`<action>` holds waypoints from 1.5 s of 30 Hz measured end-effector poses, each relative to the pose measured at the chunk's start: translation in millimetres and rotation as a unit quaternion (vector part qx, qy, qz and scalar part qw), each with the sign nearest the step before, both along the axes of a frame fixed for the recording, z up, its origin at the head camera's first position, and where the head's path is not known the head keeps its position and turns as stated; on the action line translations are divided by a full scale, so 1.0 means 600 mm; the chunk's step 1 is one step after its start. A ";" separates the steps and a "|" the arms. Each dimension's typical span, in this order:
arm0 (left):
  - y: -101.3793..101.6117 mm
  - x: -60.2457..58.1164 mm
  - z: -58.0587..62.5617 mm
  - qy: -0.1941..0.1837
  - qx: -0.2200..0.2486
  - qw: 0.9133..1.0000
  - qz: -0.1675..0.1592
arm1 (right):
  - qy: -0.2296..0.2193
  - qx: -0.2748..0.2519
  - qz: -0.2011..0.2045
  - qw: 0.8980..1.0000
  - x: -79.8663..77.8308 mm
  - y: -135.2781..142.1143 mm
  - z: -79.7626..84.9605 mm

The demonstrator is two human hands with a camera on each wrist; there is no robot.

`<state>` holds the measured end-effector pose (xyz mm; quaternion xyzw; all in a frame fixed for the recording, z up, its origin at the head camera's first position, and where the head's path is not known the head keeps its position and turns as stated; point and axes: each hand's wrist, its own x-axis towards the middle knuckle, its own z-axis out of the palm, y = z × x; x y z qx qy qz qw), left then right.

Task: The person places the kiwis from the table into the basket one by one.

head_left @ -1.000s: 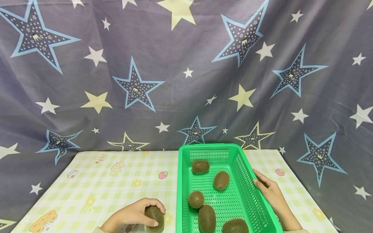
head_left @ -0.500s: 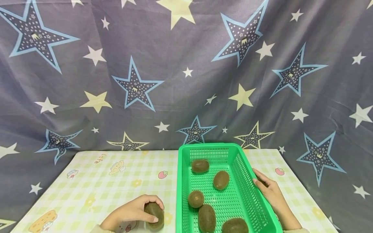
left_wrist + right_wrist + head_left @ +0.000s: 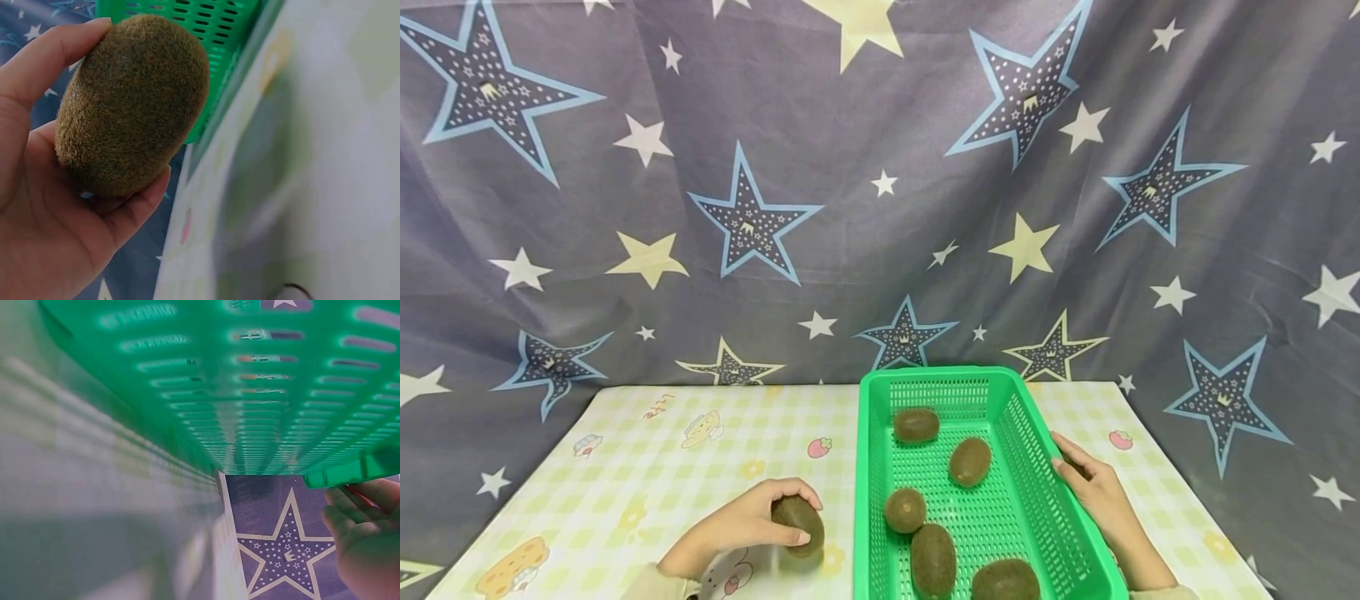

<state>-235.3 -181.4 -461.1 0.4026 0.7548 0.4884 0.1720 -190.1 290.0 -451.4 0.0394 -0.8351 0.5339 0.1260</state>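
Note:
My left hand [image 3: 741,523] holds a brown kiwi [image 3: 800,523], thumb on the near side and fingers over the far side. In the left wrist view this fuzzy kiwi [image 3: 134,103] sits between thumb and fingers, apart from the tabletop. To its right stands a green plastic basket [image 3: 936,373] with slotted walls. Several kiwis [image 3: 970,463] lie spread on its floor, two of them touching. My right hand [image 3: 1105,504] grips the basket's right rim, its thumb on top; in the right wrist view the fingers [image 3: 356,509] reach under the rim.
A checked cloth [image 3: 647,467] with cartoon prints covers the table. Behind it hangs a dark curtain [image 3: 820,275] patterned with stars. The basket reaches nearly to the table's back edge, and its near end runs out of the head view.
My left hand has raised the kiwi from the cloth and moved slightly away from me, tilting the fruit. My right hand stays on the basket rim.

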 end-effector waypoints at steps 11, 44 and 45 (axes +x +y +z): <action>0.010 -0.006 0.024 0.028 0.015 0.999 0.037 | -0.001 -0.003 0.003 1.000 -0.001 0.000 0.001; 0.075 -0.024 0.078 0.021 0.058 0.989 0.136 | 0.005 -0.001 -0.001 1.000 0.001 0.000 0.002; 0.078 -0.025 0.079 0.021 0.062 0.989 0.135 | 0.006 0.000 -0.002 1.000 0.001 0.000 0.002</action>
